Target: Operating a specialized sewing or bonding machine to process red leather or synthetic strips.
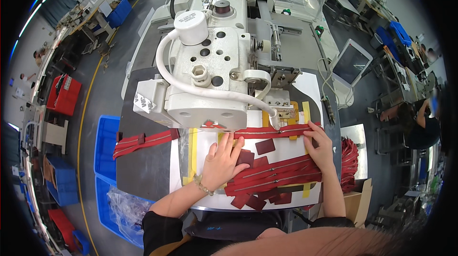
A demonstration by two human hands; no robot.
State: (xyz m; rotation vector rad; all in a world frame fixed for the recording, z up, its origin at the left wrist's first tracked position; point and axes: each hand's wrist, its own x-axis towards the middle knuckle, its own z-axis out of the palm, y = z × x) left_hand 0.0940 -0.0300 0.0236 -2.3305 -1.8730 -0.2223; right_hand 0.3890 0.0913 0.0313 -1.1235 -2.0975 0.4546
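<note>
A red zipper strip (267, 132) lies crosswise under the front of the white sewing machine (210, 79). My left hand (220, 159) rests at its left end with fingers stretched flat and fingertips on it, thumb beside a small dark red patch (245, 159). At the strip's right end my right hand (318, 145) grips the zipper's edge between thumb and fingers. Another dark red patch (265, 147) lies just below the strip. Nearer to me, several red zipper strips (272, 175) are fanned out, with more patches (256, 203) partly under them.
More red zippers (145, 142) lie on the dark table's left side. A red zipper bundle (349, 158) hangs at the right, near a cardboard box (360, 203). Blue bins (106, 146) stand left, one holding clear plastic (125, 208). A screen (352, 63) stands right of the machine.
</note>
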